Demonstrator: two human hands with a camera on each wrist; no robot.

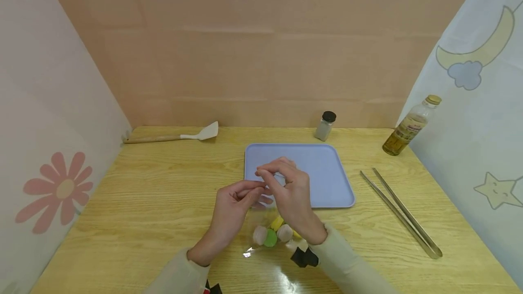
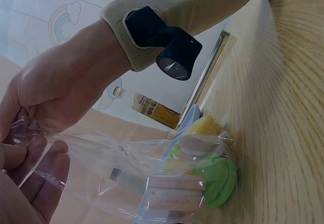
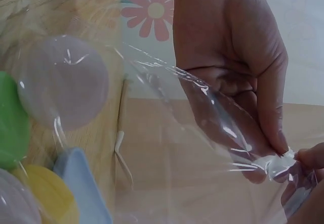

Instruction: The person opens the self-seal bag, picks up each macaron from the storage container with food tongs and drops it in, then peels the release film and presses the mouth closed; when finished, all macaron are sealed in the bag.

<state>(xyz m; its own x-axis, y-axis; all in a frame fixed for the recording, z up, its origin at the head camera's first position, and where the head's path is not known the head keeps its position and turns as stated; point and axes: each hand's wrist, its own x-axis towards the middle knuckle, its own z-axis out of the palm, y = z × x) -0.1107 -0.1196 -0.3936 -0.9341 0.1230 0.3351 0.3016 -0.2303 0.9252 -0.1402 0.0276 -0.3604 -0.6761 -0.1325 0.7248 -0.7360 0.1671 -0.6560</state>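
Observation:
A clear plastic bag [image 2: 96, 178] stands on the table with its neck drawn up between the two hands. Inside it lie several rounded pieces: pale pink discs [image 3: 63, 82], green discs [image 2: 218, 183] and yellow pieces [image 1: 277, 223]. My left hand [image 1: 234, 208] pinches the gathered neck between thumb and fingers. Close by and slightly higher, my right hand [image 1: 291, 189] pinches the plastic too, thumb against index finger. A bunched, twisted knob of plastic [image 3: 281, 167] shows between the fingertips in the right wrist view; whether it is knotted, I cannot tell.
Behind the hands lies a blue tray [image 1: 323, 173]. Metal tongs [image 1: 402, 214] rest at the right, below an oil bottle [image 1: 410, 126]. At the back are a small black-capped jar [image 1: 325, 126] and a white spatula with a wooden handle [image 1: 171, 138].

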